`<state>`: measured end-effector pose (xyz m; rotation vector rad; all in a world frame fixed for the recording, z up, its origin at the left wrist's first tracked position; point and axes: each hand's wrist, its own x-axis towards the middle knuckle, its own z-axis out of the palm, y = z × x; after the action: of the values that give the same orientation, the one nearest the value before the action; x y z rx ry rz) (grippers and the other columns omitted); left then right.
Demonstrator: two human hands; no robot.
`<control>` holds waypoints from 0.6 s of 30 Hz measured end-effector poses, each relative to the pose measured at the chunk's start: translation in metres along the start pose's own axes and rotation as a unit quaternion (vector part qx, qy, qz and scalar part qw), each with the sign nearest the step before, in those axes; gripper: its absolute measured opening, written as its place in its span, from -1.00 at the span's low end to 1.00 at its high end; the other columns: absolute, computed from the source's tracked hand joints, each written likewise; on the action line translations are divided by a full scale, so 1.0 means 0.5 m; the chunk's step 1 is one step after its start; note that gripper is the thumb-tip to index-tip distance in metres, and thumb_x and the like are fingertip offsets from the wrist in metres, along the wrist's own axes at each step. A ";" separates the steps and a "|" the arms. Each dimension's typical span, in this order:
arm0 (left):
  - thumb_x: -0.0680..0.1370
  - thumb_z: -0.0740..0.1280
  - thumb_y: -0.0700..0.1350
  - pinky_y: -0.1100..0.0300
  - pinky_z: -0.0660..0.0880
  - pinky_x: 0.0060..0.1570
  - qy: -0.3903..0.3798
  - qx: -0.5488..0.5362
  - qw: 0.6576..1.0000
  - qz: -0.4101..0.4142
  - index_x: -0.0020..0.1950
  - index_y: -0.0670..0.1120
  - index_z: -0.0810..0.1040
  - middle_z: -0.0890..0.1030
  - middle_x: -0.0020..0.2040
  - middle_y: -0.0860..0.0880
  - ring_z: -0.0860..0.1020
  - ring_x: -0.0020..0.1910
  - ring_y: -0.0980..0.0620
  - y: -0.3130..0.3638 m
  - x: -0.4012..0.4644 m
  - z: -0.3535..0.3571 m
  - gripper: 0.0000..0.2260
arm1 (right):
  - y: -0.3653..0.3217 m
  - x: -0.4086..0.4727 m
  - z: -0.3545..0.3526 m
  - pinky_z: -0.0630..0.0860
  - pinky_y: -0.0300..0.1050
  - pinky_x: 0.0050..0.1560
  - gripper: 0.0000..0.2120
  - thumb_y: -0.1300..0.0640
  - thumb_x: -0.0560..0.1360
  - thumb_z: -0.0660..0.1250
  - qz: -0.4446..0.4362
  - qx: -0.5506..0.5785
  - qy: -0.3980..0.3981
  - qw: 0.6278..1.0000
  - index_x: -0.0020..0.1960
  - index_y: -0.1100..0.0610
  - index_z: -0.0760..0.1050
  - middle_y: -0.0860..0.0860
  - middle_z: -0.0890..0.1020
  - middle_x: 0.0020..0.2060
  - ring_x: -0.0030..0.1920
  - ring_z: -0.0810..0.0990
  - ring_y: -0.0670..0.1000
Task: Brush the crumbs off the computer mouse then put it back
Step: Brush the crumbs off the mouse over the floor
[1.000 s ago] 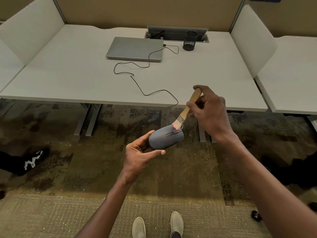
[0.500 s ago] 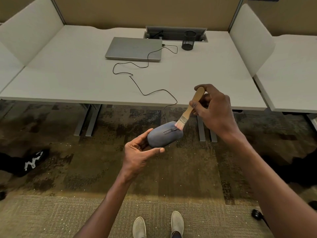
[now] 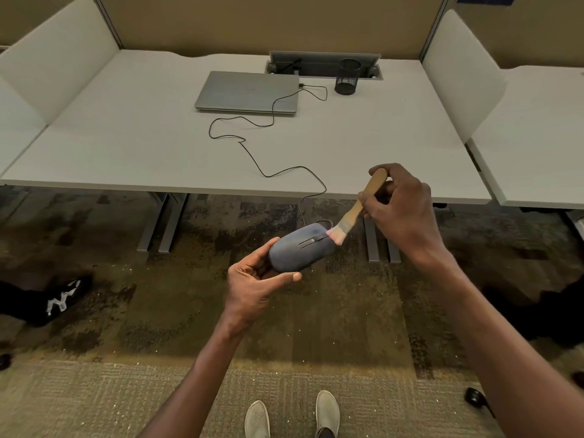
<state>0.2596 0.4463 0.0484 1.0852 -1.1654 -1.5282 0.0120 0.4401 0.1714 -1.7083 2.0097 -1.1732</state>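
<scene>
Smooth grey-blue mouse gripped in left hand, right hand pinching wooden brush, pale bristles touching mouse's far end

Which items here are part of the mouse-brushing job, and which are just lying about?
In the job: mouse held by left hand; brush gripped by right hand; desk.
Lying about: closed laptop; mesh pen cup.

The oval grey plastic mouse looks matt. The pale wooden brush has pinkish bristles. The white desk is smooth; the brown carpet rough.
</scene>
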 end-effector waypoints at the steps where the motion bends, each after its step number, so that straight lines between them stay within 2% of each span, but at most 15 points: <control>1: 0.17 0.66 -0.15 0.25 0.62 0.07 0.001 0.001 1.000 -0.001 0.27 0.04 0.59 0.71 0.17 0.11 0.67 0.21 0.07 0.000 0.000 -0.001 -0.32 | 0.002 -0.002 -0.003 0.69 -0.04 -0.16 -0.71 0.21 0.53 0.44 -0.004 -0.019 0.008 1.000 0.22 0.15 0.50 0.04 0.67 -0.18 -0.24 0.70 -0.01; 4: 0.19 0.64 -0.19 0.27 0.62 0.07 -0.001 0.000 1.000 -0.003 0.28 0.04 0.58 0.71 0.16 0.13 0.67 0.20 0.09 -0.001 0.000 -0.003 -0.33 | 0.001 -0.005 -0.008 0.65 -0.23 -0.17 -0.69 0.20 0.53 0.45 -0.012 -0.024 0.022 0.999 0.24 0.14 0.49 0.03 0.67 -0.17 -0.22 0.70 -0.01; 8: 0.16 0.66 -0.16 0.26 0.61 0.08 -0.005 0.003 1.000 -0.006 0.28 0.03 0.58 0.71 0.17 0.12 0.66 0.20 0.08 0.000 0.000 -0.001 -0.30 | -0.010 0.002 -0.008 0.67 -0.25 -0.15 -0.66 0.18 0.53 0.45 -0.023 0.027 0.003 0.999 0.27 0.10 0.47 -0.03 0.68 -0.17 -0.24 0.71 -0.13; 12: 0.15 0.67 -0.14 0.25 0.61 0.10 -0.007 0.007 1.000 -0.005 0.29 0.02 0.58 0.71 0.18 0.12 0.66 0.22 0.06 0.001 -0.001 0.002 -0.29 | -0.015 0.009 0.000 0.70 -0.06 -0.13 -0.65 0.20 0.54 0.44 -0.030 0.045 -0.040 0.998 0.28 0.10 0.45 0.02 0.69 -0.16 -0.22 0.72 -0.08; 18: 0.14 0.67 -0.10 0.27 0.61 0.09 -0.004 0.012 1.000 -0.009 0.28 0.04 0.59 0.70 0.17 0.15 0.66 0.21 0.09 0.002 -0.011 -0.001 -0.29 | -0.022 0.016 0.009 0.66 0.13 -0.11 -0.71 0.20 0.56 0.42 -0.062 0.035 -0.012 0.997 0.24 0.13 0.44 0.10 0.68 -0.15 -0.17 0.71 0.10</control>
<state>0.2614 0.4512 0.0500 1.1087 -1.1865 -1.5369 0.0208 0.4313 0.1786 -1.8258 1.8489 -1.2407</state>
